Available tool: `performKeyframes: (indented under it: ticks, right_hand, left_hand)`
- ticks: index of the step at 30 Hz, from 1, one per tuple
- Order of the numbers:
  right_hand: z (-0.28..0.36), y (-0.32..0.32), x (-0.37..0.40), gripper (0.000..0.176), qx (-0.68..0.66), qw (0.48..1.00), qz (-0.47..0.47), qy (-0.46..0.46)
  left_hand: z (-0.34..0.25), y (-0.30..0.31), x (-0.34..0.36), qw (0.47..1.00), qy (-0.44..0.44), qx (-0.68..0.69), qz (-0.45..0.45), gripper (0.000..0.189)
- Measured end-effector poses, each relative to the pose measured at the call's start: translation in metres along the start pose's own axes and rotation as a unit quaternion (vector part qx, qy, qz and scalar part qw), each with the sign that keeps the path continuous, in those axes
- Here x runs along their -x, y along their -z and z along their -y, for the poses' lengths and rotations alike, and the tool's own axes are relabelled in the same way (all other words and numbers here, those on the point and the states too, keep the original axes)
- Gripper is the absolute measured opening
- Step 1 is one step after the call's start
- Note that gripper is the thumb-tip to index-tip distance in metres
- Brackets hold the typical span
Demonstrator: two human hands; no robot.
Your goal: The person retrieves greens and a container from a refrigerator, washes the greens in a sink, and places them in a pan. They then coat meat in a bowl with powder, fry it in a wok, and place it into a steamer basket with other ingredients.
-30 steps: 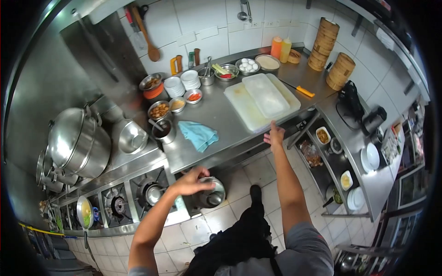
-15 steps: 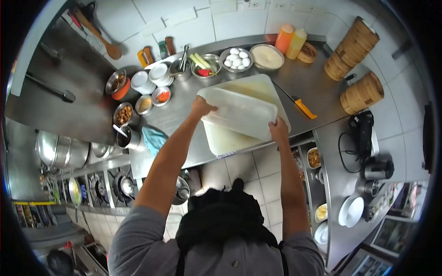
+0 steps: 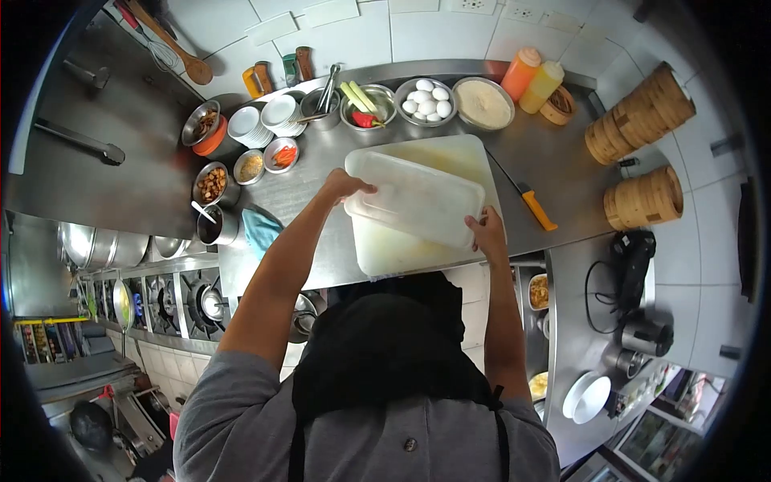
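Between my two hands is a rectangular, translucent white plastic container (image 3: 414, 201), tilted down to the right. My left hand (image 3: 347, 186) is closed on its left end, thumb on top. At the lower right corner, my right hand (image 3: 487, 233) grips the edge with the thumb over the rim. Beneath the container, and partly covered by it, lies a large off-white cutting board (image 3: 385, 253). A knife with an orange handle (image 3: 538, 209) lies on the counter to the right of the board.
Along the back of the steel counter (image 3: 317, 153) stand bowls of eggs (image 3: 426, 100), vegetables (image 3: 368, 108) and pale crumbs (image 3: 483, 104), plus squeeze bottles (image 3: 530, 76). Bamboo steamers (image 3: 642, 197) are stacked at right. A blue cloth (image 3: 261, 231) lies at left, near stove burners (image 3: 201, 304).
My body has leaned closer to the counter, and the view has shifted with it. Both hands still hold the container over the board, at nearly the same angle.
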State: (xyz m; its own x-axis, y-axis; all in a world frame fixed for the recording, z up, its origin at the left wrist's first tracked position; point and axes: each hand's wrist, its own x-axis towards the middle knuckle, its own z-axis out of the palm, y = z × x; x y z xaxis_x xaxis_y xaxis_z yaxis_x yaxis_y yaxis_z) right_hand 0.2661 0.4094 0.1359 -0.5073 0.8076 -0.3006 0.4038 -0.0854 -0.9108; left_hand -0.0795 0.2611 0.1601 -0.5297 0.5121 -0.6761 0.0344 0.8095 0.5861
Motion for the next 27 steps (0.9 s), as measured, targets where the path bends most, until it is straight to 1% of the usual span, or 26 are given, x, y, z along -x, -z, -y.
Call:
performKeyframes:
  ticks: [3, 5, 6, 8, 9, 10, 12, 14, 15, 16, 18, 19, 20, 21, 22, 23, 24, 25, 26, 27]
  right_hand:
    - [0.005, 0.002, -0.001, 0.024, -0.006, 1.000, 0.025, -0.016]
    - [0.003, 0.004, -0.005, 0.025, 0.006, 0.999, 0.027, -0.016]
    - [-0.002, 0.004, -0.004, 0.025, 0.017, 0.998, 0.051, -0.020]
    - [-0.004, 0.007, -0.015, 0.027, -0.028, 0.997, 0.076, -0.013]
    - [-0.005, 0.009, -0.018, 0.027, -0.021, 0.995, 0.095, -0.011]
    - [-0.005, 0.010, -0.020, 0.027, -0.027, 0.994, 0.107, -0.015]
    - [-0.002, 0.014, -0.019, 0.027, -0.030, 0.991, 0.129, -0.026]
    - [0.008, 0.022, -0.020, 0.029, -0.014, 0.984, 0.168, -0.055]
    - [-0.002, 0.026, -0.022, 0.029, -0.011, 0.983, 0.176, -0.056]
    - [-0.018, 0.031, -0.025, 0.030, 0.033, 0.987, 0.159, 0.004]
    - [-0.025, 0.044, -0.032, 0.031, 0.080, 0.984, 0.150, 0.063]
    - [-0.014, 0.057, -0.036, 0.028, -0.036, 0.986, 0.134, 0.094]
    - [0.005, 0.071, -0.041, 0.025, -0.133, 0.985, 0.103, 0.043]
    - [0.023, 0.085, -0.045, 0.022, -0.232, 0.971, 0.062, 0.000]
    - [0.040, 0.098, -0.055, 0.019, -0.306, 0.945, 0.004, -0.120]
    - [0.041, 0.111, -0.071, 0.019, -0.295, 0.952, -0.037, -0.076]
    - [0.038, 0.126, -0.088, 0.019, -0.284, 0.955, -0.076, -0.030]
    - [0.022, 0.144, -0.108, 0.019, -0.282, 0.956, -0.074, -0.033]
    - [-0.002, 0.159, -0.128, 0.020, -0.221, 0.970, -0.104, 0.018]
    - [-0.019, 0.161, -0.134, 0.020, -0.191, 0.974, -0.118, 0.045]
  left_hand:
    - [0.007, -0.001, -0.005, 1.000, 0.029, 0.000, -0.007, 0.077]
    - [0.015, -0.009, -0.009, 0.997, 0.018, -0.042, -0.063, 0.077]
    - [0.020, -0.014, -0.003, 0.997, 0.038, -0.026, -0.069, 0.077]
    - [0.009, -0.014, 0.008, 0.993, 0.036, -0.006, -0.111, 0.078]
    - [-0.002, -0.018, 0.022, 0.984, 0.035, -0.011, -0.175, 0.078]
    - [-0.009, -0.012, 0.024, 0.982, 0.047, -0.001, -0.184, 0.078]
    - [-0.026, 0.001, 0.024, 0.993, 0.067, -0.055, -0.080, 0.072]
    - [-0.052, 0.009, 0.048, 0.996, -0.047, 0.003, -0.070, 0.056]
    - [-0.076, 0.013, 0.076, 0.995, -0.086, 0.051, -0.023, 0.047]
    - [-0.101, 0.015, 0.103, 0.987, -0.127, 0.099, 0.023, 0.038]
    - [-0.132, 0.008, 0.127, 0.964, -0.172, 0.200, 0.023, 0.042]
    - [-0.154, 0.009, 0.144, 0.957, -0.174, 0.226, 0.046, 0.042]
    - [-0.169, 0.005, 0.153, 0.949, -0.175, 0.252, 0.069, 0.044]
    - [-0.174, -0.005, 0.144, 0.910, -0.206, 0.352, 0.079, 0.053]
    - [-0.168, -0.008, 0.135, 0.910, -0.202, 0.354, 0.077, 0.053]
    - [-0.158, -0.010, 0.117, 0.933, -0.227, 0.278, -0.030, 0.053]
    - [-0.143, -0.012, 0.095, 0.939, -0.248, 0.196, -0.137, 0.052]
    - [-0.106, -0.012, 0.062, 0.922, -0.283, -0.002, -0.266, 0.041]
    - [-0.061, -0.025, 0.044, 0.889, -0.272, -0.122, -0.347, 0.036]
    - [-0.024, -0.034, 0.031, 0.836, -0.257, -0.241, -0.420, 0.032]
